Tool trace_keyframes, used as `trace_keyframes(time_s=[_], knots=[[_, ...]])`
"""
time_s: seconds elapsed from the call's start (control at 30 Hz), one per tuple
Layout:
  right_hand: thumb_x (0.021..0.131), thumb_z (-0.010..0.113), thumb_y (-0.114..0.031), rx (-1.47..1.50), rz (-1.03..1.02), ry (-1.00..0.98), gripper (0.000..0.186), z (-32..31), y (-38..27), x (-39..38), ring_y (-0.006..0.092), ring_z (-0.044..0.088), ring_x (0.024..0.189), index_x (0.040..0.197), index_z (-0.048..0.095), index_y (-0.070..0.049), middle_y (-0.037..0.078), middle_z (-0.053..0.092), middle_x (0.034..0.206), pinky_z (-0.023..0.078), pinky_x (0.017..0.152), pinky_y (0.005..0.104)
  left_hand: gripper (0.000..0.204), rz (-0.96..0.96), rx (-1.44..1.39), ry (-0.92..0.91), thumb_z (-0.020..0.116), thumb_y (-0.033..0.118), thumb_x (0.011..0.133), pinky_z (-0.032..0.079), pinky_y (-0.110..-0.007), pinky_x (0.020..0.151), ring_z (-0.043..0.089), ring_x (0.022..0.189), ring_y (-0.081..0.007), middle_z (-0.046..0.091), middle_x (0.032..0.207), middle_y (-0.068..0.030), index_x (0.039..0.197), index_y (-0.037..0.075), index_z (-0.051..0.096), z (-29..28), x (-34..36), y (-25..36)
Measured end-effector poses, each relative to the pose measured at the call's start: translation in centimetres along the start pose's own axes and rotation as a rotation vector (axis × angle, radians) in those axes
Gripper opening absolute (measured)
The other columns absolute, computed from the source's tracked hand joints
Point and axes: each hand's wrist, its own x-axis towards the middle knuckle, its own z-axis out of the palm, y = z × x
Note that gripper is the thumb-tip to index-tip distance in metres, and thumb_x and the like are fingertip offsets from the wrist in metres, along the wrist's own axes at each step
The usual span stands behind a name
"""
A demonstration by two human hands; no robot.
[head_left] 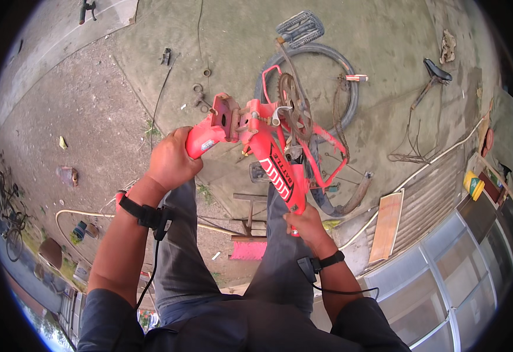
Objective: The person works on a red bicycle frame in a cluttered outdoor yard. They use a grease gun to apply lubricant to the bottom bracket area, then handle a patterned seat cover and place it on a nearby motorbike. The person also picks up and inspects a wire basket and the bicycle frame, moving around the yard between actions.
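Both hands hold a red bicycle frame (268, 149) above the ground.
The left hand (171, 158) has a closed grip on one tube end; the right hand (308, 226) clasps the lower tube, over a loose wheel (327, 76).

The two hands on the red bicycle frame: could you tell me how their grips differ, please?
The left hand wraps around the thick tube end of the red bicycle frame, raised high. The right hand sits lower, holding the frame's lower end with a looser grip. Both wrists wear black straps with cables.
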Motion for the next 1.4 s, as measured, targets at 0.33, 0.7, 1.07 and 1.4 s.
trace_keyframes(time_s=[0.33,0.7,1.07,1.4], knots=[[0.084,0.068,-0.003,-0.109,-0.085,0.133,0.026,3.5,-2.2,3.3,0.0145,0.060,0.058,0.108,0.059,-0.002,0.004,0.061,0.078,0.052,0.052,0.0308,0.050,0.182,-0.117,0.592,0.079,0.014,0.078,0.051,-0.045,0.092,0.061,0.104,-0.0387,0.059,0.116,-0.0200,0.120,-0.002,0.058,2.2,-1.4,1.5],[0.084,0.071,-0.014,-0.214,-0.097,0.279,0.027,9.2,-2.3,3.0,0.0136,0.063,0.057,0.107,0.064,-0.002,0.006,0.065,0.073,0.050,0.051,0.0317,0.025,-0.339,-1.616,0.066,0.074,0.009,0.093,0.058,-0.038,0.074,0.068,0.085,-0.0185,0.067,0.096,-0.0077,0.110,0.002,0.057,9.8,2.9,11.4],[0.084,0.076,-0.017,-0.171,-0.081,0.204,0.027,8.2,-1.3,3.6,0.0132,0.063,0.062,0.102,0.064,-0.001,0.005,0.065,0.074,0.050,0.054,0.0317,0.018,-0.415,-1.677,0.067,0.071,0.002,0.092,0.058,-0.035,0.068,0.068,0.078,-0.0185,0.068,0.090,-0.0076,0.105,0.004,0.058,9.6,2.9,11.0],[0.087,0.072,-0.014,-0.087,-0.143,0.108,0.015,7.0,-3.3,4.5,0.0112,0.060,0.069,0.094,0.064,-0.004,0.001,0.061,0.074,0.049,0.062,0.0316,0.022,-0.354,-1.645,0.080,0.066,0.004,0.096,0.057,-0.035,0.079,0.068,0.090,-0.0193,0.069,0.103,-0.0102,0.116,0.000,0.059,9.7,3.5,10.9]])
